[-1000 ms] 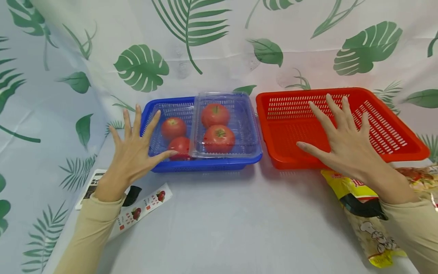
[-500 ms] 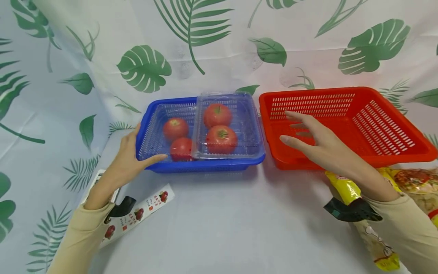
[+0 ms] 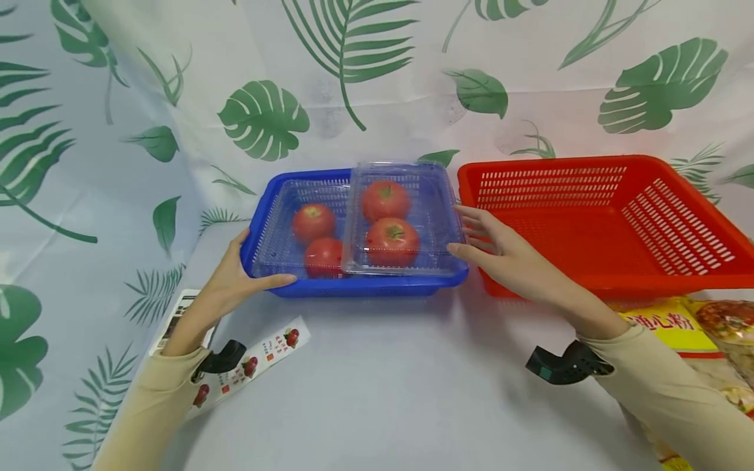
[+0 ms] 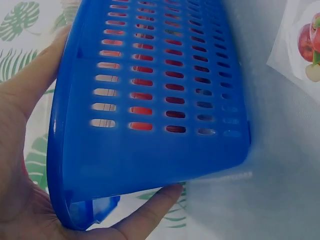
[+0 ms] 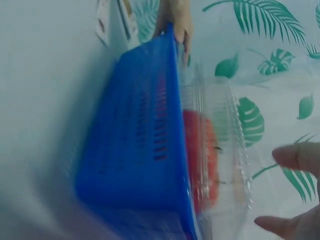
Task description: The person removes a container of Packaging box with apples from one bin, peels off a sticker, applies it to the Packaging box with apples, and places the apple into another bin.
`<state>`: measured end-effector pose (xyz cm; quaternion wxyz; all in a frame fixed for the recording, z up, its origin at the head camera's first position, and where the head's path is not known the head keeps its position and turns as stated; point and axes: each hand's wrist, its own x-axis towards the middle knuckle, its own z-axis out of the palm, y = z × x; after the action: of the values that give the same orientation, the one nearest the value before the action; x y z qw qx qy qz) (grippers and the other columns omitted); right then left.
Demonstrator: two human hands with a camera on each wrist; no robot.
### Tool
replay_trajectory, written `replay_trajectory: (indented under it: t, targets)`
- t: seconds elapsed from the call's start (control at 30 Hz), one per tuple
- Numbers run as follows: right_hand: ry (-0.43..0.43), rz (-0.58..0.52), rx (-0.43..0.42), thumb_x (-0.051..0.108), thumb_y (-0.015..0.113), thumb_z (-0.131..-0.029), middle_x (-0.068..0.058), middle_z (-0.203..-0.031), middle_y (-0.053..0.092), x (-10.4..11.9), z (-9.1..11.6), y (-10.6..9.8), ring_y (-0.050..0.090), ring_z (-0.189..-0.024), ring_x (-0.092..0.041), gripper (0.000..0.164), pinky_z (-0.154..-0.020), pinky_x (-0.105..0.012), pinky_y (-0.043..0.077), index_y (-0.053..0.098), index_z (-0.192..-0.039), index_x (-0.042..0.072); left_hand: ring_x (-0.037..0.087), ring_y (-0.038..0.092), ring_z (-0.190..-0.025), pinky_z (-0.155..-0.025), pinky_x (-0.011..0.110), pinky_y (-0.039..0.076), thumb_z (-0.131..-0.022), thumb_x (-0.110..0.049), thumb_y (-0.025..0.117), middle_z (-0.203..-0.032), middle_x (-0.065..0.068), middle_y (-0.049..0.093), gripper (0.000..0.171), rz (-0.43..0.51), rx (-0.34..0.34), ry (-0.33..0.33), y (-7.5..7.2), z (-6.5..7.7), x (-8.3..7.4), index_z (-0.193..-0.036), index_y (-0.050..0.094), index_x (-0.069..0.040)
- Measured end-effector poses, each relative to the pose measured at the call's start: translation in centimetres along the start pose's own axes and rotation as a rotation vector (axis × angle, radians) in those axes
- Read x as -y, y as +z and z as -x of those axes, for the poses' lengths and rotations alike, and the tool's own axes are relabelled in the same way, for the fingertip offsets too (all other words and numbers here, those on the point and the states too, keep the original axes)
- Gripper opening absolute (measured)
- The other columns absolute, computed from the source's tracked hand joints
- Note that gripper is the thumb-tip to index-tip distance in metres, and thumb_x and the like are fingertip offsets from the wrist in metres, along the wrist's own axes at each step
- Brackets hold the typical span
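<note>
In the head view a blue basket [image 3: 359,286] holds red tomatoes [image 3: 313,224] and clear plastic containers [image 3: 438,229]. The right-hand container rises above the rim, with two tomatoes showing through it. My left hand [image 3: 226,281] grips the basket's left end, thumb along the front. The left wrist view shows the rim against the palm and the thumb [image 4: 155,210] at the corner. My right hand [image 3: 506,255] is beside the basket's right end, fingers spread. In the right wrist view its fingertips [image 5: 287,156] are apart from the clear container [image 5: 225,130].
A red basket [image 3: 589,284] stands just right of the blue one. Bags of pasta [image 3: 677,327] lie at the right, partly under the right sleeve. A strip of fruit labels [image 3: 277,347] and a white card [image 3: 185,307] lie left. A leaf-print cloth [image 3: 400,131] hangs behind.
The left hand has come down from above the basket onto its left end. The right hand has moved left from over the red basket to the blue basket's right side.
</note>
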<state>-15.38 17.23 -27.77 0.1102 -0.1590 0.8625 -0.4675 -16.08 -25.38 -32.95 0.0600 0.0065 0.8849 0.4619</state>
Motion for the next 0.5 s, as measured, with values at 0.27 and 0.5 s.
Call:
replay_trajectory:
  t: [0.27,0.5]
  targets:
    - [0.018,0.002,-0.023,0.026,0.062,-0.106,-0.021,-0.171,0.018,-0.3,-0.6,1.5,0.024,-0.155,-0.045,0.079,-0.12,-0.061,0.03,0.015,-0.167,0.009,0.044,0.027,-0.15,-0.12,0.068,0.026,-0.084,-0.046,0.086,-0.169,0.022,0.016,0.13,-0.033,0.025,-0.043,0.4,0.0,-0.1,-0.167,-0.009,-0.016]
    - [0.026,-0.059,-0.099,0.019,0.062,-0.105,-0.02,-0.17,0.02,0.2,-0.6,2.9,0.022,-0.157,-0.038,0.071,-0.125,-0.055,0.024,0.024,-0.163,0.004,0.046,0.026,-0.15,-0.119,0.069,0.026,-0.085,-0.048,0.085,-0.169,0.025,0.014,0.131,-0.068,0.039,-0.064,0.1,0.2,-0.4,-0.167,-0.012,-0.015]
